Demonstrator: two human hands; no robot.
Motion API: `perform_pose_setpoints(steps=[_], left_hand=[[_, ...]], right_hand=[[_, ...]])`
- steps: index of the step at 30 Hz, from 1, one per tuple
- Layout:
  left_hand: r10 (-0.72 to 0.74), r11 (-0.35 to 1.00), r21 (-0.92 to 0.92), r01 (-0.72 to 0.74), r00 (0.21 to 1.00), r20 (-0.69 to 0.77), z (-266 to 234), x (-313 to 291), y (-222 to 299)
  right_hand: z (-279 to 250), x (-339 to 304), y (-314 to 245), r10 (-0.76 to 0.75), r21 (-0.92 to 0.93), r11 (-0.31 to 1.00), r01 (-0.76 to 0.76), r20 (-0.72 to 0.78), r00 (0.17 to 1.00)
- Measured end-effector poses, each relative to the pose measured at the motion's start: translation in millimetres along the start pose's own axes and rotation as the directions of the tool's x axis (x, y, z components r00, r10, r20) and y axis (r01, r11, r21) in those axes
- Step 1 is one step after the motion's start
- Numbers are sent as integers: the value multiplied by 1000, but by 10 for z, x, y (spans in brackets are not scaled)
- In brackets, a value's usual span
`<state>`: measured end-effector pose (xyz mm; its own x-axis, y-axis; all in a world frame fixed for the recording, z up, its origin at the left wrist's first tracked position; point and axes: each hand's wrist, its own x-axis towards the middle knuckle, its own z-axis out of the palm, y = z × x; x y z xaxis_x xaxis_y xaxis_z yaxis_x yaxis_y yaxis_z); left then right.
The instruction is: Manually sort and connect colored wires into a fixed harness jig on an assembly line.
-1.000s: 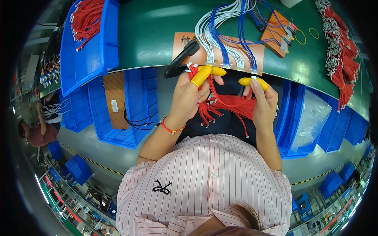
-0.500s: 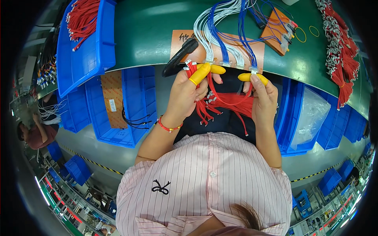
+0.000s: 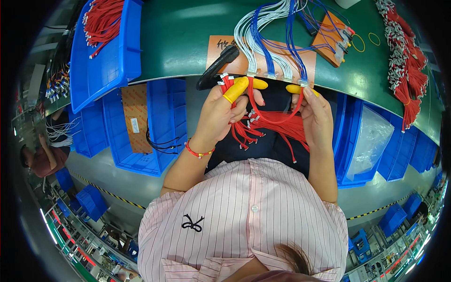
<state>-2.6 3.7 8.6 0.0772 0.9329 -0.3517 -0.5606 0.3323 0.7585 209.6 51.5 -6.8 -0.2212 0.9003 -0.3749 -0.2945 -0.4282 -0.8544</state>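
My left hand (image 3: 220, 112), with yellow finger cots on thumb and forefinger, is closed around a bunch of red cables (image 3: 227, 83) with white end connectors. Its thumb and forefinger are also by one end of a red cable (image 3: 250, 96) at a white connector (image 3: 251, 74) on the bench edge. From there the cable loops down and across to my right hand (image 3: 317, 110). That hand pinches the cable's other end below the blue wires (image 3: 299, 63), and its cot-covered fingertips partly hide the joint. White wires (image 3: 245, 40) run up from the same row of connectors.
An orange board (image 3: 216, 58) and a black curved handle (image 3: 218, 67) lie at the green bench's (image 3: 174, 47) edge. More red cables (image 3: 282, 124) rest on my lap. Blue bins (image 3: 129, 51) stand left and below; bundled red cables (image 3: 408, 89) lie at right.
My right hand has shifted slightly at the right connector, and more of the red cable shows beside its thumb. My left hand keeps its hold on the bunch.
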Motion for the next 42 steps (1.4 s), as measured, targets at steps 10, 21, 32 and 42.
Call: perform_pose_setpoints(steps=[10, 21, 32, 42], left_hand=[[-29, 1000, 7, 29, 999, 19, 19, 56, 7], [150, 983, -105, -151, 989, -12, -64, -169, 21], [34, 993, -110, -34, 999, -10, -463, -595, 368], [-2, 970, 241, 31, 992, -123, -243, -362, 44]], right_hand=[[-10, -133, 116, -184, -251, 947, 202, 92, 979], [-85, -169, 94, -185, -339, 896, 286, 303, 935], [-110, -111, 419, -236, -761, 330, 558, 506, 830], [34, -166, 278, -35, -721, 317, 617, 641, 767]])
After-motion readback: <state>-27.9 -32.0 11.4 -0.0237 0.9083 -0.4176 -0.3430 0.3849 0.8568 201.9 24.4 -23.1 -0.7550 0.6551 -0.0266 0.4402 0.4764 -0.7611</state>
